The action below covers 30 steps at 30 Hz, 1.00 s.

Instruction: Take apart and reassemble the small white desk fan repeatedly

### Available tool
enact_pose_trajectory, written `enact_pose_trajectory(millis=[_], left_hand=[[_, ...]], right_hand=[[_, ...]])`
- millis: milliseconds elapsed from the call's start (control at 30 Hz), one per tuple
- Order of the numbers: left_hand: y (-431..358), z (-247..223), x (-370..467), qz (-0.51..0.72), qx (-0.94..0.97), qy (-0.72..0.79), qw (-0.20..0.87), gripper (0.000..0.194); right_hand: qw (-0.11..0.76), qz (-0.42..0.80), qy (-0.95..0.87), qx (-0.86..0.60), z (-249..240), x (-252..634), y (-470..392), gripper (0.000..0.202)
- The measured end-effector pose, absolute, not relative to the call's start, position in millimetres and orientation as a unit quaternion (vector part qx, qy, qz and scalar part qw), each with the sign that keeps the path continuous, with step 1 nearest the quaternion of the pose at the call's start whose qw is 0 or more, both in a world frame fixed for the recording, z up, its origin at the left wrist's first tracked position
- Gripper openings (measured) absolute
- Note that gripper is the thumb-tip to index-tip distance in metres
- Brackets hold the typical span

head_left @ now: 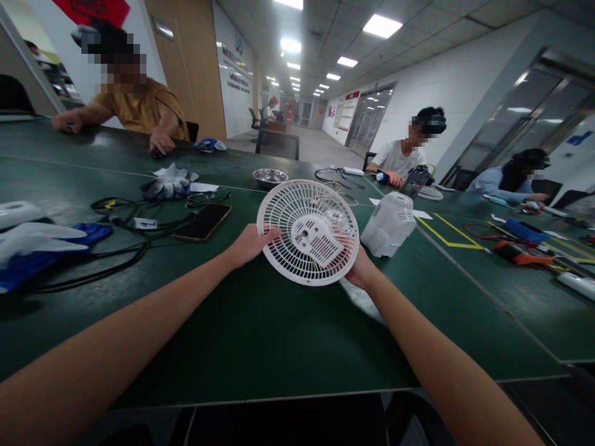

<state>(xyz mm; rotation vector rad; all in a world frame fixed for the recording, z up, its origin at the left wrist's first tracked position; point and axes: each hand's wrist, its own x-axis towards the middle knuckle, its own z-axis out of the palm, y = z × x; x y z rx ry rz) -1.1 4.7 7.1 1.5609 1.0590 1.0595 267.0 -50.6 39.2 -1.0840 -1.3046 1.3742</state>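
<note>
A round white fan grille (283, 255) is held up over the table, its slotted centre plate turned partly toward me. My left hand (252, 243) grips its left rim, thumb on the near side and the other fingers mostly hidden. At the lower right, my right hand (360, 269) is closed on the rim, its fingers largely behind the grille. Through the slats some white parts show, too covered to make out. Just right of the grille stands a white plastic housing (389, 226), upright on the green table (279, 347).
A metal bowl (270, 178) sits behind the grille. To the left lie a phone (204, 221), black cables (125, 263), grey gloves (170, 184) and blue-white gloves (41, 248). An orange-black tool (520, 254) lies at right. Several people sit around the table.
</note>
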Motion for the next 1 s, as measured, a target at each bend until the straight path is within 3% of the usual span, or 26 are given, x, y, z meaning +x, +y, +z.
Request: enact_pose_trajectory(millis=[267, 500, 633, 833, 1000], left_hand=[[13.2, 4.4, -3.6, 0.479, 0.521, 0.410, 0.575, 0.079], [13.8, 5.7, -10.4, 0.455, 0.499, 0.393, 0.625, 0.085], [10.9, 8.2, -10.0, 0.453, 0.458, 0.336, 0.687, 0.075], [11.3, 11.5, -4.4, 0.414, 0.396, 0.354, 0.739, 0.025], [17.9, 5.9, -4.8, 0.406, 0.387, 0.399, 0.725, 0.015]], right_hand=[[0.573, 0.404, -0.547, -0.457, 38.4, 277.6, -44.9, 0.045], [0.540, 0.387, -0.579, -0.472, 46.7, 276.7, -49.9, 0.055], [0.513, 0.330, -0.643, -0.463, 41.6, 279.5, -51.8, 0.060], [0.417, 0.208, -0.727, -0.504, 30.0, 281.6, -49.0, 0.066], [0.369, 0.163, -0.783, -0.473, 32.5, 283.0, -47.2, 0.071]])
